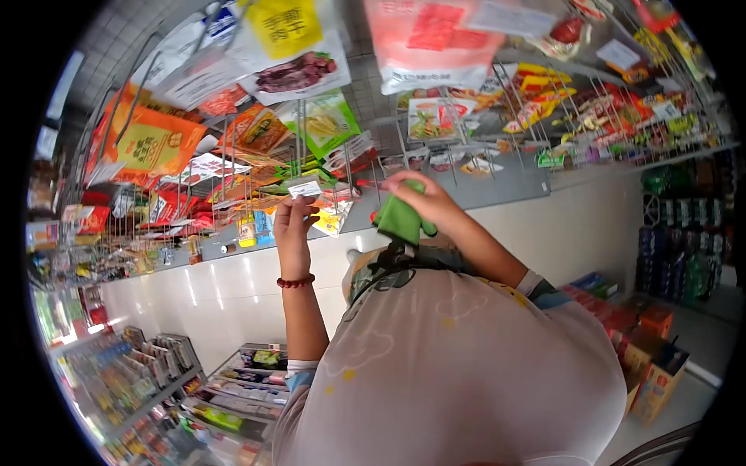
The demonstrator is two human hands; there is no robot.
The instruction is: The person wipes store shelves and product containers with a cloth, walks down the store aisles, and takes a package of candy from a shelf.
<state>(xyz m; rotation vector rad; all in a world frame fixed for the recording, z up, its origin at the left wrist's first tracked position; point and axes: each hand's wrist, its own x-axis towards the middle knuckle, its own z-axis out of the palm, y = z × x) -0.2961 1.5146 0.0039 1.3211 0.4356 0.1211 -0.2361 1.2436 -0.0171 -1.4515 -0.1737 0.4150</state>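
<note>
My left hand [293, 224], with a red bead bracelet on its wrist, is raised at the rack with its fingers bent. Its fingertips meet the lower edge of a small white price tag [305, 189] at the end of a rack hook. My right hand [429, 203] is closed around a bunched green cloth [403, 219], which hangs below the fingers. Just left of its fingertips is a small red piece [365, 183]; whether the hand touches it I cannot tell. A green snack bag [326, 124] hangs behind and above the tag.
Wire hooks carry many snack bags, including an orange bag [148, 144] and a large pink-and-white bag [431, 46]. A grey base shelf [497, 190] runs below, with a yellow bottle [246, 231] on it. Cardboard boxes [657, 380] stand at right; low display racks [241, 388] are at lower left.
</note>
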